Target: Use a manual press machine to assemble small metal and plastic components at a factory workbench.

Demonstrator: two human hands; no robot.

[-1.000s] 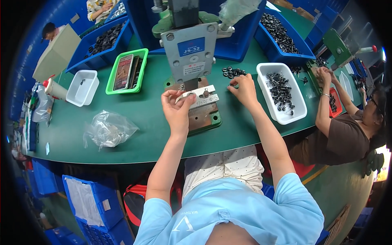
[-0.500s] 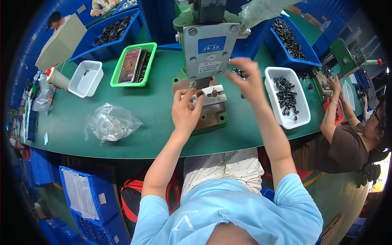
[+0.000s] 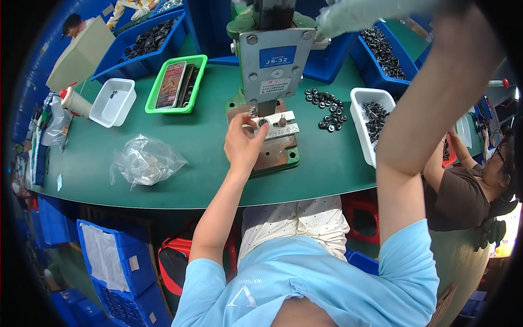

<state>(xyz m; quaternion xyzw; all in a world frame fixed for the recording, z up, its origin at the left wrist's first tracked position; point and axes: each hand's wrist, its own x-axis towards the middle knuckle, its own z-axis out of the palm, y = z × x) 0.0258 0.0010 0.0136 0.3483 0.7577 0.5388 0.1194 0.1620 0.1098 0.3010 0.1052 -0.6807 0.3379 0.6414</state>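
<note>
At the metal fixture block [image 3: 281, 129] under the press, my left hand [image 3: 242, 143] has its thumb and fingers curled around a small black round part [image 3: 262, 122] seated in the block. The green hand press [image 3: 275, 68] with a grey front plate stands over it, its ram just above the block. My right forearm [image 3: 430, 98] reaches up to the top edge, beside the plastic-wrapped lever [image 3: 370, 15]; the right hand itself is out of the picture. Several black round parts with metal centres [image 3: 329, 111] lie on the table right of the press.
A white tray of black-headed pins [image 3: 376, 117] stands at right, partly behind my arm; a blue bin [image 3: 384, 54] of similar pieces lies beyond. Left are a green basket [image 3: 177, 84] with a phone, a white tray [image 3: 113, 103] and a plastic bag [image 3: 146, 162]. A co-worker [image 3: 463, 185] sits at right.
My right hand has gone from beside the press up past the top edge, uncovering the loose round parts. The left hand stays at the fixture, with the black part now lower in the block.
</note>
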